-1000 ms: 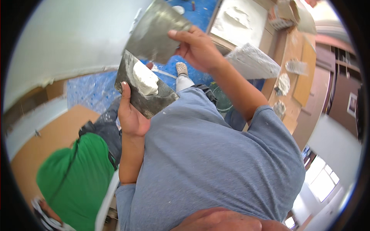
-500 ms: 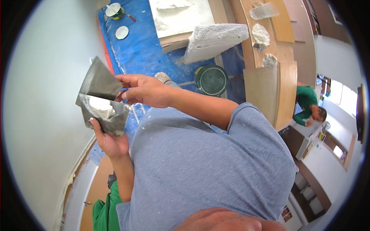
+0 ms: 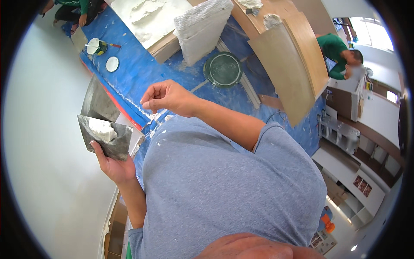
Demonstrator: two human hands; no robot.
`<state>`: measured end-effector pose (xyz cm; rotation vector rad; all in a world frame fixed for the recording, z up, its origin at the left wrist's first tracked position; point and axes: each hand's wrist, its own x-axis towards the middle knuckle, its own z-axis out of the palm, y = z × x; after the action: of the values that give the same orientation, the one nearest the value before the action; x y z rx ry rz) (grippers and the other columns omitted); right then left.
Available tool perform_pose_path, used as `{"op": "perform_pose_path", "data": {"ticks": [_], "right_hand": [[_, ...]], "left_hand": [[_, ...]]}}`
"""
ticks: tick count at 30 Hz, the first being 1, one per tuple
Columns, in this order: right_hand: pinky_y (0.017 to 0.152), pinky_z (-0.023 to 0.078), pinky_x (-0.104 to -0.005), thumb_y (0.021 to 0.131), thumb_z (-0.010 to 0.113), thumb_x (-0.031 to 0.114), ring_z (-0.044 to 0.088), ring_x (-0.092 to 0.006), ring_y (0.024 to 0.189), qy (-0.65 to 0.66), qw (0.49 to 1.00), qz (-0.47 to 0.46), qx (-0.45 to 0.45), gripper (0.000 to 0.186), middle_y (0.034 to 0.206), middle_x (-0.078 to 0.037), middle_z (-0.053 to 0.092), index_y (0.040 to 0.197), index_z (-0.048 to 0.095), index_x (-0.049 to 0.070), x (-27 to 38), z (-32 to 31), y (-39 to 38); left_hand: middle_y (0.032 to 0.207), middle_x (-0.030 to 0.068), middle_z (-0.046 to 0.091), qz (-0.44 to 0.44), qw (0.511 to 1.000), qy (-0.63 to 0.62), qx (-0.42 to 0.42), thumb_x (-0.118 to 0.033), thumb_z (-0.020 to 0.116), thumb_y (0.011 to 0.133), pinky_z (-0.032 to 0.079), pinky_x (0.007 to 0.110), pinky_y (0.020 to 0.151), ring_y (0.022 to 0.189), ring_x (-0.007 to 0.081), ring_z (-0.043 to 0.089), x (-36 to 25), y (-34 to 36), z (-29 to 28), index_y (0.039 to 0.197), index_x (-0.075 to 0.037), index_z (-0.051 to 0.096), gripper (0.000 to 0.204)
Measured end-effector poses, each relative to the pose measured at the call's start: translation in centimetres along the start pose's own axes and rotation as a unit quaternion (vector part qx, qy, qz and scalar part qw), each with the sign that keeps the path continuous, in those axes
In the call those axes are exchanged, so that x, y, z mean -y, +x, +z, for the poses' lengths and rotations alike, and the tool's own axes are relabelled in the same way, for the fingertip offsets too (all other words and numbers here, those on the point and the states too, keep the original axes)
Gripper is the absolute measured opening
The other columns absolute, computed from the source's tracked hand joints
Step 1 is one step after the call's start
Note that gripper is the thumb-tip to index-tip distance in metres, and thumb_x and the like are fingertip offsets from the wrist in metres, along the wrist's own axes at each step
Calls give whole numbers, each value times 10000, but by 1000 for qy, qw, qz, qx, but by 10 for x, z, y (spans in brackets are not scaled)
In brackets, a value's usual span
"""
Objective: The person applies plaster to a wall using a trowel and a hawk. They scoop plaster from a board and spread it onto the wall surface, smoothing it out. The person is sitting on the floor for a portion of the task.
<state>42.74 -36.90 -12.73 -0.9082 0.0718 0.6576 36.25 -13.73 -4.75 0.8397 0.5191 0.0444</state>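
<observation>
My left hand (image 3: 117, 169) grips a grey metal plaster blade (image 3: 117, 147) from below, its thumb on the face. A lump of white putty (image 3: 101, 129) lies on that face. Behind its far edge rises a second, curved grey sheet (image 3: 100, 100), close to the wall; what supports it is hidden. My right hand (image 3: 170, 98) is apart from both, in the air to the right. Its thumb and fingertips are pinched together, and nothing can be made out between them.
Blue sheeting (image 3: 138, 64) covers the floor, bearing a green bucket (image 3: 223, 69), an open paint can (image 3: 95, 46) and a white lid (image 3: 112, 64). A white textured slab (image 3: 202, 32) leans near a plaster-smeared board (image 3: 148, 30). Wooden panels (image 3: 297, 69) stand right. Co-workers in green (image 3: 336, 54) are nearby.
My right hand has come off the second grey sheet and moved to the right. The left hand still holds the blade with putty. The view has turned, bringing a second co-worker in at upper left.
</observation>
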Motion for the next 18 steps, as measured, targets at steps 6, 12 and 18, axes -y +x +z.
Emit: {"op": "perform_pose_path", "data": {"ticks": [6, 12, 18], "right_hand": [[660, 529, -256, 986, 692, 232, 594, -90, 664, -96, 992, 11, -85, 201, 760, -2, 620, 894, 618, 69, -32, -1, -25], [557, 509, -290, 1061, 542, 358, 532, -110, 582, -89, 968, 12, -236, 345, 682, 14, 490, 815, 522, 117, -66, -83, 7], [542, 507, -342, 1012, 590, 369, 619, -163, 564, -499, 825, 104, -243, 438, 636, -70, 596, 734, 584, 31, -118, -231, 76]], "left_hand": [[1425, 66, 574, -8, 999, -26, 20, -348, 507, 1080, 473, 383, 1060, 1278, 191, 571, -6, -20, -47, 1460, -62, 469, 478], [1440, 73, 570, 8, 998, -66, -20, -349, 502, 1082, 461, 404, 1081, 1287, 203, 568, 0, -37, -95, 1471, -55, 466, 489], [1419, 102, 581, -3, 989, -48, -138, -370, 496, 1081, 459, 422, 1084, 1271, 237, 582, 10, -34, -143, 1450, -30, 478, 502]]}}
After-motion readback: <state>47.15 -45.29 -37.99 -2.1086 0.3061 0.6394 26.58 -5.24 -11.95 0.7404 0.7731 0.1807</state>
